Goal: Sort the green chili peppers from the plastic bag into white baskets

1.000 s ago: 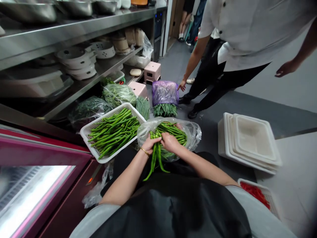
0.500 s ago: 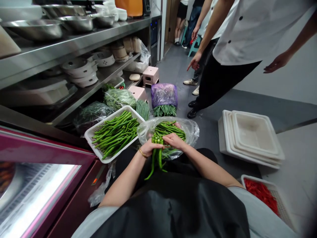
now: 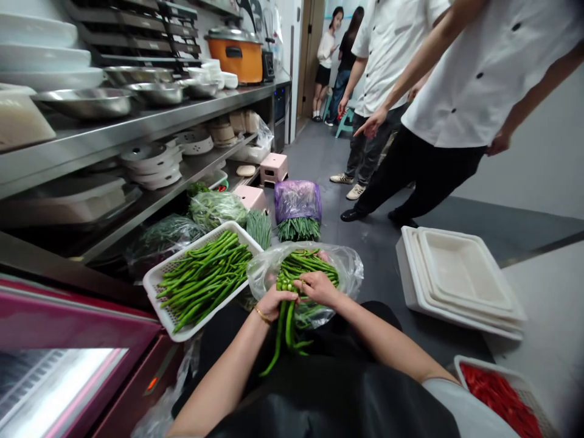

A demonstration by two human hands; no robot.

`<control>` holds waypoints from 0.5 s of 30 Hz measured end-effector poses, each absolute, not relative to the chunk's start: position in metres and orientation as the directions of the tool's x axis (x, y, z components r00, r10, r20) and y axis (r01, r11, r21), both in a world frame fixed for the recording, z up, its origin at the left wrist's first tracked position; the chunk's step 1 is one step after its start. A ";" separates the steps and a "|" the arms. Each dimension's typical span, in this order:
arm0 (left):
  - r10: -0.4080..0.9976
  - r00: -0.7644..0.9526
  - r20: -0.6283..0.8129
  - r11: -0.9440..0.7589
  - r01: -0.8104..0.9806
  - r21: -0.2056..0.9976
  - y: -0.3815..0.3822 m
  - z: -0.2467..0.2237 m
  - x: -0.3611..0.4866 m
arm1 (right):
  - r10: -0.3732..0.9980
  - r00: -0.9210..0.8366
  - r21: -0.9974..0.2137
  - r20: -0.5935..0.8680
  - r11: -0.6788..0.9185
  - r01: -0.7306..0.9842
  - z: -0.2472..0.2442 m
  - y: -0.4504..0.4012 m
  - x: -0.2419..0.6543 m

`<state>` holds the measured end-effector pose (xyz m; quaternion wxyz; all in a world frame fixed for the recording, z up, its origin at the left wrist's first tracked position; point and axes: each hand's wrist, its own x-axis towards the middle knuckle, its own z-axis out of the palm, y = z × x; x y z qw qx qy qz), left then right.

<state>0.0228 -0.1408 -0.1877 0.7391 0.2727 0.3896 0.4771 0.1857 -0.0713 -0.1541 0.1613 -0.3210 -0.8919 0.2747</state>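
Observation:
My left hand (image 3: 272, 303), with a gold bracelet at the wrist, is wrapped round a small bunch of long green chili peppers (image 3: 289, 328). Their stem ends point up and away, and the long tips hang down over my dark apron. At the stem ends, my right hand (image 3: 321, 288) is closed in a pinch; exactly what lies between its fingertips is hidden. Just beyond both hands, an open clear plastic bag (image 3: 352, 271) holds more green chili peppers (image 3: 308, 261). To the left, a white perforated basket (image 3: 150, 281) is filled with loose green chili peppers (image 3: 205, 277).
Wrapped greens (image 3: 298, 207) and pink stools (image 3: 274, 167) stand ahead. A steel shelf (image 3: 182, 103) with bowls runs along the left. Stacked white tubs (image 3: 465, 274) and a basket of red peppers (image 3: 499, 398) are at right. People in white jackets (image 3: 438, 115) stand ahead right.
The view has tilted up, so everything sits lower and more of the room shows. Both hands stay at the bunch. A co-worker's arm and legs have shifted.

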 end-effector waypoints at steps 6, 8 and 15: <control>0.910 0.189 -0.368 0.410 -0.541 0.735 -0.139 -0.183 0.024 | 0.820 -0.569 -0.225 -0.062 0.544 0.809 -0.174 -0.043 0.189; 0.909 0.151 -0.388 0.402 -0.559 0.725 -0.141 -0.181 0.023 | 0.858 -0.475 -0.086 -0.193 0.468 0.880 -0.184 -0.029 0.191; 0.893 -0.015 -0.450 0.365 -0.561 0.743 -0.141 -0.186 0.009 | 0.575 -0.671 -0.137 -0.468 0.704 0.697 -0.206 -0.045 0.193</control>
